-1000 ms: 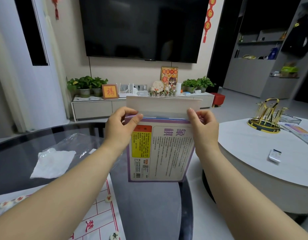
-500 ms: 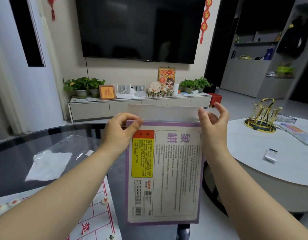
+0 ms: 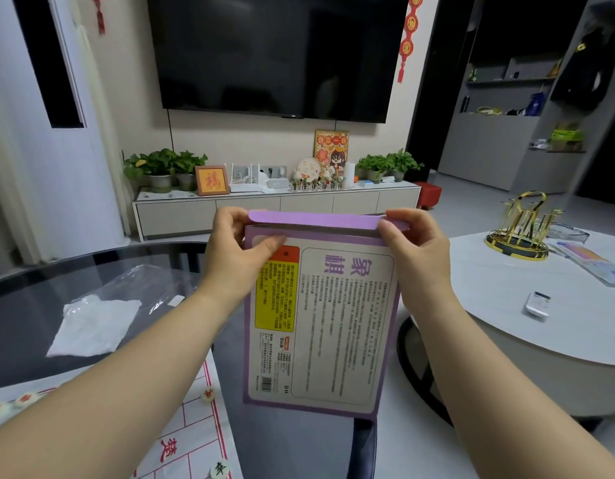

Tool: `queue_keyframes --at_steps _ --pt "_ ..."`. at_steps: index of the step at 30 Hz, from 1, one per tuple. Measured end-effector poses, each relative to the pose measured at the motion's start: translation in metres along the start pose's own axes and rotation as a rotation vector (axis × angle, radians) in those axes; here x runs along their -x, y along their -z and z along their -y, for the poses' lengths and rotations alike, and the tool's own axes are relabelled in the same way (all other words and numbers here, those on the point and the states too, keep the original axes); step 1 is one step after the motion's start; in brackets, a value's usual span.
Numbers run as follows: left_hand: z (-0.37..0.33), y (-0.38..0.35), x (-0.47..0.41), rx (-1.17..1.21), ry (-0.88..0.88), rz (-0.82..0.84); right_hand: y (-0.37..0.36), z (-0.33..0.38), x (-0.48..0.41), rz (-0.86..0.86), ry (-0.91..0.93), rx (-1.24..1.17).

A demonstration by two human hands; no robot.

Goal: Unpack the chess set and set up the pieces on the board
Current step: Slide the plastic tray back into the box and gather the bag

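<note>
The left hand and right hand pinch the flap corners of the chess set box. Thin card: probably light, creasable; grip edges.

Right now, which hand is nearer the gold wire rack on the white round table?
Right. The right hand holds the flat purple cardboard box at the top corner toward the gold wire rack; the left hand holds the opposite corner, across the box from it.

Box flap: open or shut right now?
Folded over, not fully shut: left hand and right hand hold the purple flap; a dark gap shows beneath.
</note>
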State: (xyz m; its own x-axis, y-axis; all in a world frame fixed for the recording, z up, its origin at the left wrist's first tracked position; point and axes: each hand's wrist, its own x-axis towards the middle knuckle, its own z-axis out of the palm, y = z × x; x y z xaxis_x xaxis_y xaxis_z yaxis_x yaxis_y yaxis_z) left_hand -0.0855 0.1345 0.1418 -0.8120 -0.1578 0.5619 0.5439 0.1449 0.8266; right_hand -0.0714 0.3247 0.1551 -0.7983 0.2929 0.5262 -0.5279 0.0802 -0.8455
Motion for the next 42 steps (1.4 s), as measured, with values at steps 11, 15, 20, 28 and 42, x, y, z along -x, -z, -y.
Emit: queue_keyframes --at_steps 11,15,20,28,42 --pt "-0.006 0.004 -0.007 0.059 0.092 0.007 0.003 0.001 0.006 0.033 0.035 0.071" --pt "-0.010 0.006 -0.008 0.115 0.145 0.034 0.004 0.001 0.007 0.042 0.033 0.083" --pt "-0.016 0.011 -0.014 0.130 0.229 0.101 0.004 0.003 0.009 0.046 -0.005 0.066" --pt "-0.027 0.020 -0.014 -0.016 0.132 0.265 0.005 0.001 0.012 0.032 -0.013 0.028" --pt "-0.034 0.028 -0.018 -0.301 0.006 0.393 0.024 0.023 0.002 0.349 0.041 0.229"
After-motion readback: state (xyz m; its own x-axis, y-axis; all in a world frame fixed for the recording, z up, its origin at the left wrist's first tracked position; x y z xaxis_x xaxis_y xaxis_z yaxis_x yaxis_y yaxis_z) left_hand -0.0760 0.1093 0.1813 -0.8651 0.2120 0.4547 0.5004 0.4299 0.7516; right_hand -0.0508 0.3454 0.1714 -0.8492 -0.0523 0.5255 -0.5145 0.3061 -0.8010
